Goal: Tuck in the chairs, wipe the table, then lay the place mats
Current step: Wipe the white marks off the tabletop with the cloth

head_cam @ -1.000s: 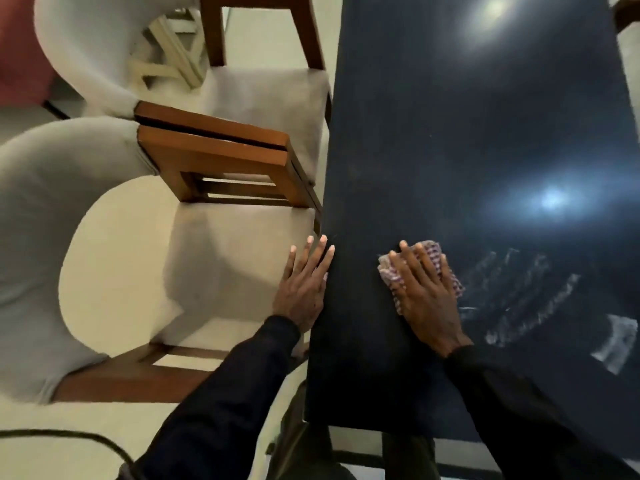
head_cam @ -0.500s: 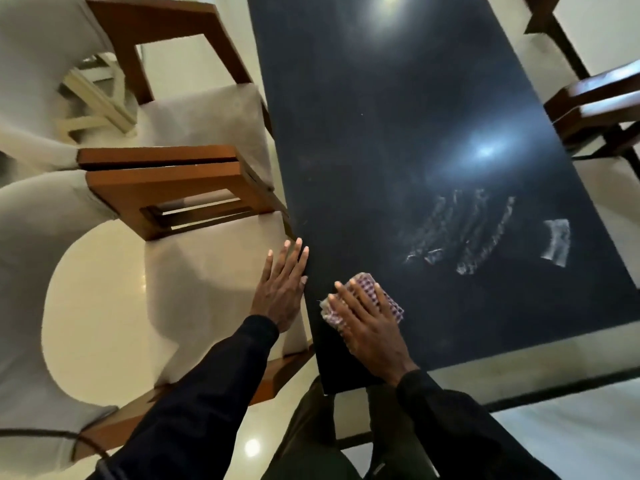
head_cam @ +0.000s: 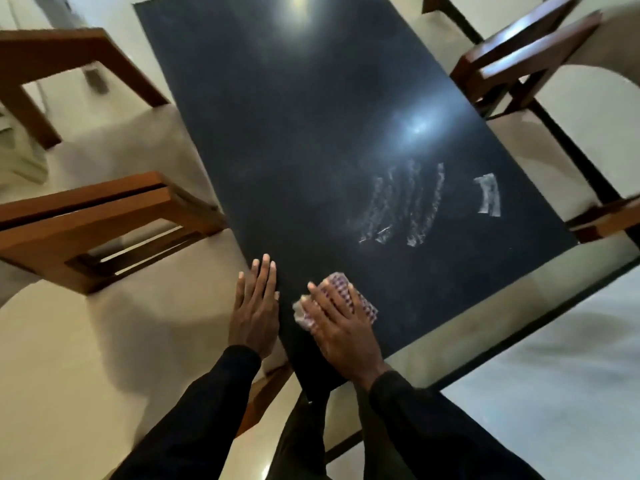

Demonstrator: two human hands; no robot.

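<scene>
A long black table [head_cam: 311, 140] runs away from me. My right hand [head_cam: 341, 332] presses flat on a red-and-white checked cloth [head_cam: 341, 284] near the table's near left corner. My left hand [head_cam: 256, 306] lies flat with straight fingers along the table's left edge, beside the cloth. White smear streaks [head_cam: 401, 206] and a small white patch [head_cam: 488, 195] mark the tabletop to the right of the cloth. Wooden chairs with beige seats stand at the left [head_cam: 104, 216] and at the right [head_cam: 519, 60]. No place mats are in view.
A second left chair [head_cam: 69, 57] stands farther back. The chair seat on the right [head_cam: 530, 161] sits close against the table's edge. Pale glossy floor [head_cam: 554, 393] surrounds the table. Ceiling lights reflect on the tabletop [head_cam: 415, 126].
My view has swung right, bringing the right chairs and the table's near end into sight. My right hand with the cloth has slid toward the near left corner, closer to my left hand.
</scene>
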